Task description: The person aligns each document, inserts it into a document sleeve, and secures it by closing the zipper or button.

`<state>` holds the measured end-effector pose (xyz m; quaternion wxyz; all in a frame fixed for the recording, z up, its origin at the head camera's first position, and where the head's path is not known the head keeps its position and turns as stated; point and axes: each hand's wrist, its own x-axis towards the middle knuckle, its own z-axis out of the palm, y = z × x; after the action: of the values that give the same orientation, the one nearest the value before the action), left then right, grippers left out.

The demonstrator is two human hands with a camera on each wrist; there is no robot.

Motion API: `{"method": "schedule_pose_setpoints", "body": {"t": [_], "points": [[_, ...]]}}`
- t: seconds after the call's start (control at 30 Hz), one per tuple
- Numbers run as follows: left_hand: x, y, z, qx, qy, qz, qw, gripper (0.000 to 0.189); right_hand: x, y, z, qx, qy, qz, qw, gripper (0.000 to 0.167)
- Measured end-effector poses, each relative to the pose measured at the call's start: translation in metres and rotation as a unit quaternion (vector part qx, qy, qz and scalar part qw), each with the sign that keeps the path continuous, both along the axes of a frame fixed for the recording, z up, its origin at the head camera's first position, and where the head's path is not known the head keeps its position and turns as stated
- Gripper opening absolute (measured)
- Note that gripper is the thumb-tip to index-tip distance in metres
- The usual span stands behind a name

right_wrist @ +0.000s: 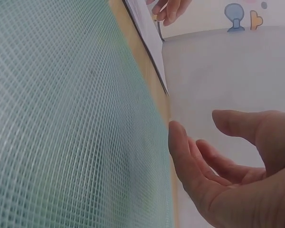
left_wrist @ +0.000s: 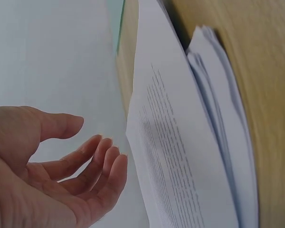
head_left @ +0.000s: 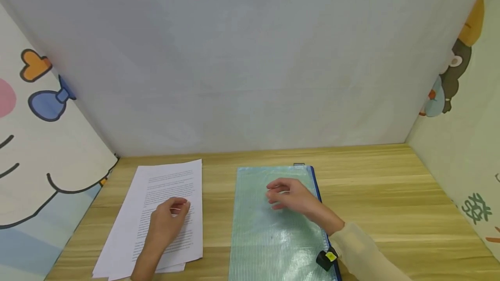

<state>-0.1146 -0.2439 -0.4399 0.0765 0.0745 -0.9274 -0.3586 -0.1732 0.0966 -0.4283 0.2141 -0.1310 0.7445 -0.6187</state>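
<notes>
A stack of printed paper sheets (head_left: 164, 185) lies on the left of the table, its lower sheets fanned out a little askew. Over it hovers my left hand (head_left: 166, 222), fingers loosely bent, nothing between thumb and fingertips. The left wrist view shows that hand (left_wrist: 71, 166) beside the printed sheets (left_wrist: 171, 142), apart from them. To the right lies a pale green mesh zip document pouch (head_left: 269, 233) with a dark blue edge. My right hand (head_left: 293, 196) hangs above its upper part, fingers relaxed and holding nothing. In the right wrist view the mesh surface (right_wrist: 85, 123) fills the left side.
The wood-grain table (head_left: 383, 203) runs back to a plain white wall (head_left: 250, 64). Cartoon-printed panels stand at the left (head_left: 35, 151) and right (head_left: 461, 142). A small black device with a yellow mark (head_left: 327, 258) is at the right wrist.
</notes>
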Motion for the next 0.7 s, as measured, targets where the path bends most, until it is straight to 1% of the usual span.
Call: {"method": "schedule_pose_setpoints", "body": {"t": [0.17, 0.4, 0.6, 0.7], "points": [[0.001, -0.007, 0.0, -0.005, -0.011, 0.014, 0.9998, 0.027, -0.001, -0.013, -0.002, -0.016, -0.004, 0.002, 0.9999, 0.041], [0.004, -0.016, 0.003, -0.009, -0.017, 0.033, 0.9993, 0.028, -0.001, -0.035, -0.007, -0.02, -0.002, 0.014, 0.9997, 0.037], [0.005, -0.026, 0.002, -0.009, -0.04, 0.052, 0.9978, 0.031, -0.001, -0.053, -0.011, -0.029, 0.004, 0.03, 0.9991, 0.034], [0.007, -0.033, 0.001, -0.013, -0.046, 0.059, 0.9971, 0.032, 0.0, -0.06, -0.011, -0.03, 0.006, 0.037, 0.9988, 0.033]]}}
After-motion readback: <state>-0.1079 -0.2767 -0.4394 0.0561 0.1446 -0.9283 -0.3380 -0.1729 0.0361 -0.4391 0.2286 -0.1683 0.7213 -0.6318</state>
